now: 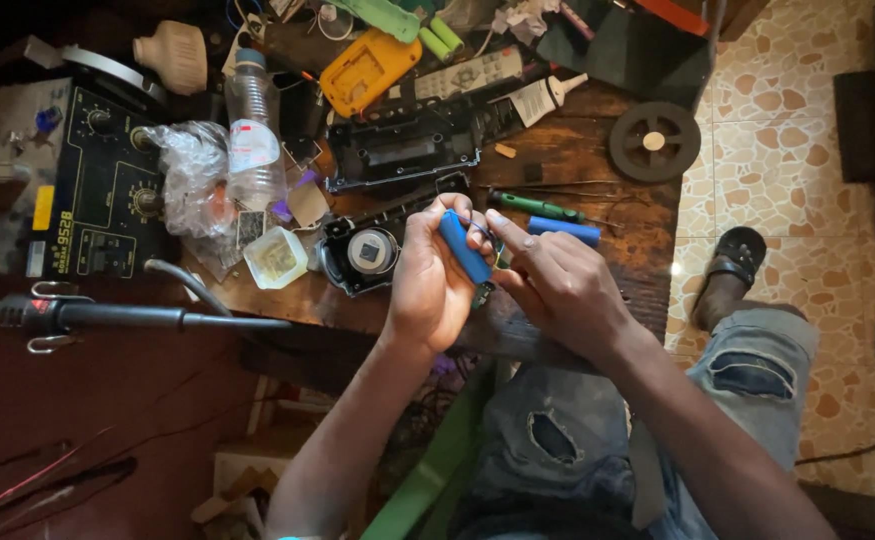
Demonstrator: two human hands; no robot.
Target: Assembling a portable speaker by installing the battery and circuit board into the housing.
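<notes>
Left hand [429,280] wrapped round a blue cylindrical cell [464,247], holding it tilted just above the near table edge [297,305]. Right hand [557,280] pinches thin wires [490,235] at the cell's far end. Second blue cell [564,230] lies just right, beside a green screwdriver [537,207].

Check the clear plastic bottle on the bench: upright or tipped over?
Upright. The bottle stands on the table, seen from above with its blue cap at the top, beside a crumpled plastic bag.
</notes>
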